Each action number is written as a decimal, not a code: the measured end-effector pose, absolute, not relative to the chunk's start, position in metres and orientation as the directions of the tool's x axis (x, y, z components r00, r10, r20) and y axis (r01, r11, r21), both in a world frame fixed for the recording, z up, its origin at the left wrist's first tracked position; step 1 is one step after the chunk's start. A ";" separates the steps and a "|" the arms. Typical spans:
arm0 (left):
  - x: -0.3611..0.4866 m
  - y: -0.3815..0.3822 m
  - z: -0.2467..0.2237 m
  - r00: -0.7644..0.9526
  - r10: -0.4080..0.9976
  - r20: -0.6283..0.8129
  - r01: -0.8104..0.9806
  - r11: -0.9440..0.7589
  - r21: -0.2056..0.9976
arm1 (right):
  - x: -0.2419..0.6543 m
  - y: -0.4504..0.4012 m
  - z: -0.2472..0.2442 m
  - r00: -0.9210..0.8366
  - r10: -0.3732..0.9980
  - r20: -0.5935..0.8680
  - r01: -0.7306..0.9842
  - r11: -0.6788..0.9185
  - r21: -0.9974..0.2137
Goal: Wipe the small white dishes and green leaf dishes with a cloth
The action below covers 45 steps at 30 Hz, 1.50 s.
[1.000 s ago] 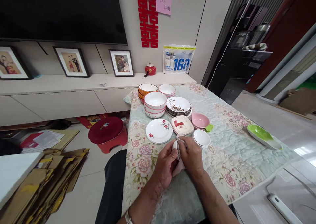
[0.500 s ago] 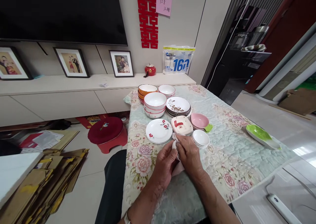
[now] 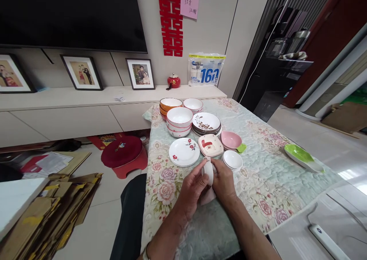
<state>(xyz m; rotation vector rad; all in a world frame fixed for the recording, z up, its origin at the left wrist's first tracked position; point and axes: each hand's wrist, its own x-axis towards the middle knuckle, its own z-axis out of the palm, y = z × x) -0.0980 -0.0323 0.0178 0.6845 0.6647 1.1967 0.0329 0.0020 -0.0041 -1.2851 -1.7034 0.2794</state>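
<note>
Close above the table's near part, my left hand point(image 3: 195, 183) is closed on a small white bowl point(image 3: 208, 171) tilted up on its edge. From the other side my right hand point(image 3: 223, 179) grips a pale pinkish cloth point(image 3: 208, 197) against the bowl; part of the cloth hangs below. The right fingertips are partly hidden behind the bowl. Just beyond my hands lie white plates with red flowers point(image 3: 183, 153), a square cream dish with a red pattern point(image 3: 210, 145) and a stack of small white bowls point(image 3: 233, 160).
Farther back stand red-rimmed bowls point(image 3: 179, 116), orange bowls point(image 3: 169, 104) and brown-patterned plates point(image 3: 207, 121). Pink bowls point(image 3: 231, 140) sit to the right. A green leaf-shaped dish point(image 3: 301, 155) lies near the floral tablecloth's point(image 3: 258, 183) right edge. A red stool point(image 3: 123, 156) stands at left.
The small bowl has turned so more of its white side shows between my hands. My right hand has shifted slightly right, its fingers moving down off the rim.
</note>
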 end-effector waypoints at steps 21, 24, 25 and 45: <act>-0.103 -0.026 0.019 0.086 0.963 -0.254 -0.740 0.233 0.630 | 0.031 -0.005 0.022 -0.267 0.915 0.304 0.225 0.365 -0.903; -0.105 -0.026 0.019 0.073 0.962 -0.263 -0.731 0.231 0.643 | 0.030 -0.003 0.019 -0.323 0.849 0.419 0.356 0.519 -0.777; -0.104 -0.027 0.019 0.078 0.963 -0.259 -0.727 0.233 0.646 | 0.030 -0.003 0.018 -0.330 0.825 0.458 0.380 0.561 -0.736; -0.102 -0.028 0.007 -0.005 1.000 0.004 -0.374 -0.006 0.927 | 0.035 -0.012 0.026 -0.231 0.973 -0.001 -0.119 -0.029 -0.992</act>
